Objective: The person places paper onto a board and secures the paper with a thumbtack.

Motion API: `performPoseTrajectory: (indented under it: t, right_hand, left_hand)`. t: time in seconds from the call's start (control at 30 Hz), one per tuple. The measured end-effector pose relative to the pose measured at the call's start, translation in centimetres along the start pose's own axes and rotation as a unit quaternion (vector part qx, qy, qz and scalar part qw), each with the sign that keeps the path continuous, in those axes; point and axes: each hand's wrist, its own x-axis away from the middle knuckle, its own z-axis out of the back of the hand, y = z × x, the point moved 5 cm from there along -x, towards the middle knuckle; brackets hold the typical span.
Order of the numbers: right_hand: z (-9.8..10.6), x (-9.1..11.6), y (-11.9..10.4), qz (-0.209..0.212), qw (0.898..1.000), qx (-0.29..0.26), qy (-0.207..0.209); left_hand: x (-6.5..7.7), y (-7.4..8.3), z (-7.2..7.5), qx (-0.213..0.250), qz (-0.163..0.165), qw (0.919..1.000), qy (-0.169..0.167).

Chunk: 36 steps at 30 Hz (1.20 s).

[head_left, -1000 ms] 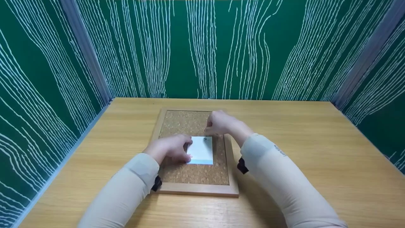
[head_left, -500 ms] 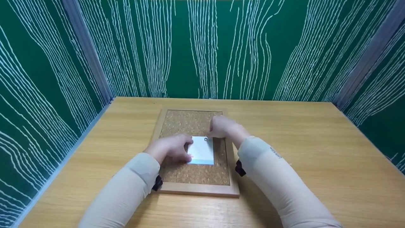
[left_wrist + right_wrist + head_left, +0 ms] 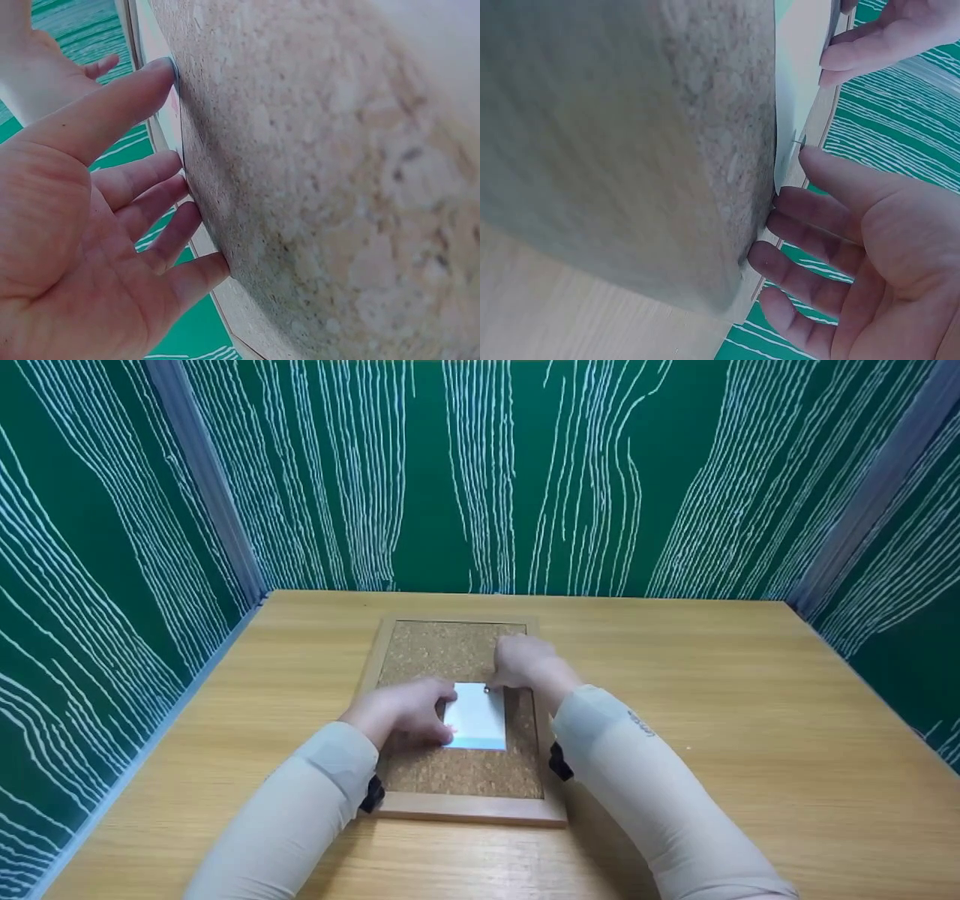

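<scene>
A white sheet of paper (image 3: 476, 716) with a pale blue lower strip lies on the wood-framed corkboard (image 3: 461, 772). My left hand (image 3: 405, 709) presses the sheet's left edge, with thumb and fingertips spread against paper and cork in the left wrist view. A thumbtack (image 3: 487, 689) stands at the sheet's top right corner. My right hand (image 3: 525, 661) has its thumb at the tack's head. In the right wrist view the tack's thin needle (image 3: 798, 141) shows between thumb and paper, while the other fingers (image 3: 802, 225) rest loosely bent near the cork.
The corkboard's wooden frame (image 3: 469, 808) lies flat on a light wooden table (image 3: 712, 697). Green walls (image 3: 585, 472) with white wavy lines stand behind and at both sides.
My right hand has come down slightly toward me, bringing its thumb to the thumbtack, which earlier showed apart from the hand. The left hand and paper have hardly moved.
</scene>
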Motion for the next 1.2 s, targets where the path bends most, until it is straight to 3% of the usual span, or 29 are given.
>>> performPoseTrajectory:
  t: [0.3,0.77,1.0,1.2]
  right_hand:
    - [-0.03,-0.05,0.0,-0.001,1.0,0.004,0.0]
    - [-0.09,-0.04,-0.45,-0.011,1.0,0.019,0.004]
    - [-0.12,-0.4,-0.42,-0.014,0.999,0.04,0.002]
    - [-0.1,-0.36,-0.48,-0.009,0.999,0.05,0.008]
  left_hand:
    - [0.28,-0.05,-0.05,0.027,0.028,0.9992,-0.005]
    - [0.34,-0.32,-0.21,0.042,0.041,0.9982,-0.004]
    - [0.2,-0.02,-0.04,0.005,0.018,0.9998,0.0]
    - [0.27,-0.08,-0.03,0.016,0.028,0.9995,0.001]
